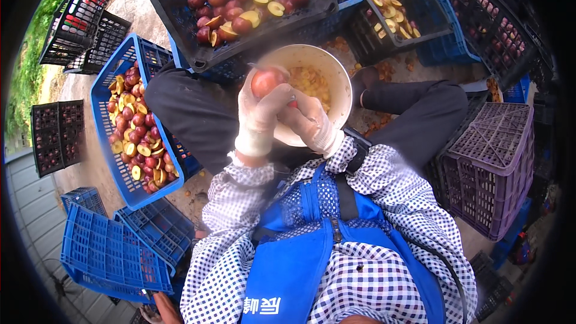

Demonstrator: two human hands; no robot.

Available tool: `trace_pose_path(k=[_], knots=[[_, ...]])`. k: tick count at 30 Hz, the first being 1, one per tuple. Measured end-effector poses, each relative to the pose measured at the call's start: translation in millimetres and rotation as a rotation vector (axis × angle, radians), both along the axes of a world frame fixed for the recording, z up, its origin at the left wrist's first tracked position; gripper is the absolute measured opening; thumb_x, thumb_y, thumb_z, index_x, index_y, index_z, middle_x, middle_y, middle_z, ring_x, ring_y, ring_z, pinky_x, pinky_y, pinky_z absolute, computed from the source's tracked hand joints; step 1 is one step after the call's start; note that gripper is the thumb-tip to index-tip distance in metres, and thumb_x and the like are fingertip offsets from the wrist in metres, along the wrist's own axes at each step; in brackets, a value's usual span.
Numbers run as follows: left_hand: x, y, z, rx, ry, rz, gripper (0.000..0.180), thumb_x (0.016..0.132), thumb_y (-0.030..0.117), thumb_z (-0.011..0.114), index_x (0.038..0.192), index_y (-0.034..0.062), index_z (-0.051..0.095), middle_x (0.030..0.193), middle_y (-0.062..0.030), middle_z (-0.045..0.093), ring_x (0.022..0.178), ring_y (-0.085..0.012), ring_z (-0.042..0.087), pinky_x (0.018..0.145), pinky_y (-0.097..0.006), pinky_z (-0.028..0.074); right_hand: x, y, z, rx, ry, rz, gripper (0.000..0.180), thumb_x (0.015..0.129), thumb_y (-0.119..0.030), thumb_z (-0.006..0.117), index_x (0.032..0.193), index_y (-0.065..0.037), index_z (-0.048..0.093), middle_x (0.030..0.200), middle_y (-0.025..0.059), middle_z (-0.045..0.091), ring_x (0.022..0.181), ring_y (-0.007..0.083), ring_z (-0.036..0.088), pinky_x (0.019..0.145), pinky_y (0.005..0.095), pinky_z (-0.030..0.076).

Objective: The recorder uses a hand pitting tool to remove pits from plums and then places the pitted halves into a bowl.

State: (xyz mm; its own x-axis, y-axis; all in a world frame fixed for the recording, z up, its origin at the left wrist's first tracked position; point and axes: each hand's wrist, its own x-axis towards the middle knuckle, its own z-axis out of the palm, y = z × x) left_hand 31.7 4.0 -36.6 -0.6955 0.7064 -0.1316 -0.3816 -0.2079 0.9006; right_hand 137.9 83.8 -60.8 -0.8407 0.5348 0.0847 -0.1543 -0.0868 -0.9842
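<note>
My left hand (253,123), in a whitish glove, is closed around a whole red plum (268,82) above the near left rim of a cream-coloured bowl (343,78). My right hand (313,125), also gloved, presses up against the plum with its fingers curled round a small knife. Only a bit of the knife's red handle (293,103) and a blurred sliver of blade by the plum show. Wet yellow-brown pieces (314,87) lie in the bowl between my legs. Just beyond, a black crate (270,33) holds whole red plums and several yellow-fleshed halves.
At my left stands a blue crate (129,195) of cut and whole plums; empty-looking blue crates (114,252) lie behind it. A black crate (375,48) with plum halves stands ahead right. A purple crate (489,174) is at my right. Scraps (381,72) litter the ground.
</note>
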Motion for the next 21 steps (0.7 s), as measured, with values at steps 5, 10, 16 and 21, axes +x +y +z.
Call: trace_pose_path(k=[5, 10, 16, 21], knots=[[-31.1, -8.9, 44.9, -0.410, 0.317, -0.273, 0.043, 0.075, 0.014, 0.079, 0.111, -0.0023, 0.062, 0.092, -0.0073, 0.071, 0.085, -0.0126, 0.067, 0.080, -0.028, 0.054, 2.6, 43.3, -0.7, 0.160, -0.133, 0.295, 0.025, 0.096, -0.025, 0.065, 0.106, -0.002, 0.064, 0.094, 0.0129, 0.069, 0.089, 0.0246, 0.068, 0.081, 0.0361, 0.050], [-44.4, -6.2, 54.7, -0.477, 0.379, -0.515, 0.048, 0.069, 0.014, 0.083, 0.111, -0.0012, 0.064, 0.098, -0.0098, 0.072, 0.091, -0.0160, 0.067, 0.083, -0.030, 0.054, 12.3, 78.9, 20.3, 0.384, -0.278, 0.483, 0.033, 0.094, -0.033, 0.064, 0.097, -0.001, 0.064, 0.090, 0.0202, 0.069, 0.086, 0.0362, 0.067, 0.078, 0.0424, 0.049], [-64.0, -41.2, 39.4, -0.628, 0.825, -0.332, 0.049, 0.063, 0.020, 0.084, 0.108, 0.0050, 0.069, 0.104, -0.0105, 0.064, 0.093, -0.0234, 0.062, 0.090, -0.037, 0.049, 57.4, 129.6, 37.4, 0.801, -0.682, 0.491, 0.026, 0.091, -0.028, 0.064, 0.092, -0.003, 0.064, 0.082, 0.0180, 0.066, 0.075, 0.0327, 0.067, 0.068, 0.0402, 0.048], [-50.6, -30.7, 55.7, -0.318, 0.325, -0.388, 0.074, 0.065, 0.017, 0.084, 0.132, -0.0008, 0.056, 0.121, -0.0112, 0.060, 0.108, -0.0208, 0.059, 0.098, -0.033, 0.047, 48.5, 92.7, 41.4, -0.104, -0.395, 0.140, 0.033, 0.094, -0.025, 0.067, 0.116, -0.001, 0.067, 0.087, -0.0032, 0.065, 0.077, 0.0067, 0.058, 0.068, 0.0245, 0.047]])
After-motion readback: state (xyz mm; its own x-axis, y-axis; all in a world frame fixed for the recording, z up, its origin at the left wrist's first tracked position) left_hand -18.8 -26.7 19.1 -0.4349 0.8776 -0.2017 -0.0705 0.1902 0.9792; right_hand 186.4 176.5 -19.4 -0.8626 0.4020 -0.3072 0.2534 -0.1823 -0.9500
